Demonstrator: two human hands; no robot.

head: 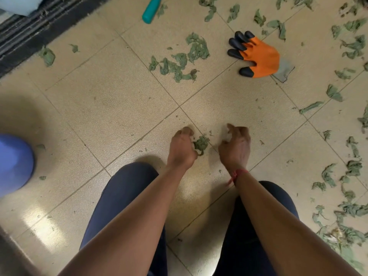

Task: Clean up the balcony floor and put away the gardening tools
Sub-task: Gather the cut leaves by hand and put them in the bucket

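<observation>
Head view, left fingers gripping leaf clump

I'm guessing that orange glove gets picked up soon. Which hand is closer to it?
Right. The right hand is almost directly below the orange glove in the picture; the left hand, gripping a leaf clump, is just as low but further left.
</observation>
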